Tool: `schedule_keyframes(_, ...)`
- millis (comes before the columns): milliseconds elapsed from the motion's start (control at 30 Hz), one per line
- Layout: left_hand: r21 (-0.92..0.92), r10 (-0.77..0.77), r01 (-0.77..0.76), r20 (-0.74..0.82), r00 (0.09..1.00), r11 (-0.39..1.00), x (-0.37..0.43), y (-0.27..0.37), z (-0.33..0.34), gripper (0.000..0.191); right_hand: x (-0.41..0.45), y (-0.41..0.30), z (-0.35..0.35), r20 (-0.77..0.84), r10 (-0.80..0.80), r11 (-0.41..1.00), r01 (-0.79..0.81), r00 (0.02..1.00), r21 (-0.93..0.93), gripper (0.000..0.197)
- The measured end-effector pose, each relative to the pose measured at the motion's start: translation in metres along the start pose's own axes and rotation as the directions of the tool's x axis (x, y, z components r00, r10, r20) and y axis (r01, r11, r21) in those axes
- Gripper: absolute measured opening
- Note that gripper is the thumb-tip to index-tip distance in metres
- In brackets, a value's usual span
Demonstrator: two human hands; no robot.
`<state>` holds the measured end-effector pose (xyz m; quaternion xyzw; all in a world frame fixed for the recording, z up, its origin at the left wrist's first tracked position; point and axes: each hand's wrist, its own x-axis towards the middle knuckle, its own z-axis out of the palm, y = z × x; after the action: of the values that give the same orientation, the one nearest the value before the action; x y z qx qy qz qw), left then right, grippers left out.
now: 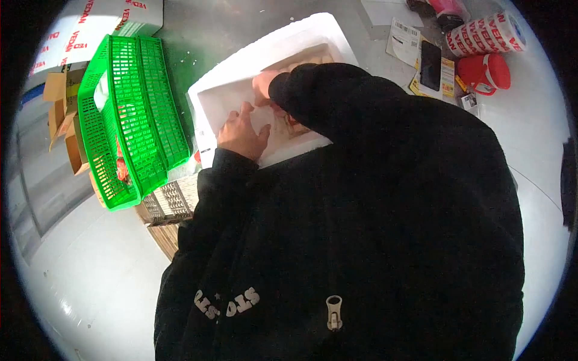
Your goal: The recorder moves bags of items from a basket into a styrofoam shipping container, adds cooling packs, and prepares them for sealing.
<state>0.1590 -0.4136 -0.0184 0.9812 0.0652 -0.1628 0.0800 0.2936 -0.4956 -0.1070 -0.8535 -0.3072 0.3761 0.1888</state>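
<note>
In front of me stands a white polystyrene foam box (289,38), its top uncovered. My left hand (244,135) is over the box's left part with the fingers apart, holding nothing that I can see. My right hand (263,88) reaches down inside the box, to the right of the left one. A black sleeve covers much of it, so its grip is hidden. Pale packed goods (323,55) lie at the far end of the box. Beside the right wrist a partly covered packet (295,125) with some red shows.
Two green plastic baskets (153,99), seemingly nested, stand tilted left of the box with red packets (121,169) inside. Cardboard boxes (72,135) lie beyond them. To the right are a phone (430,65) on papers, a printed tape roll (485,35) and a red round container (490,72).
</note>
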Motion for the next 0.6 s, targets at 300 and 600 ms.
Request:
schedule_keyframes(300,-0.040,-0.038,0.038,-0.010,0.999,0.998,-0.007,0.003,0.002,0.052,-0.014,-0.001,-0.007,0.018,-0.046,0.995,0.047,0.999,-0.088,0.028)
schedule_keyframes(600,-0.065,-0.072,0.069,-0.047,0.996,0.995,-0.009,0.007,-0.004,0.048,-0.028,-0.002,-0.007,-0.110,-0.067,0.984,0.048,0.992,-0.169,0.026)
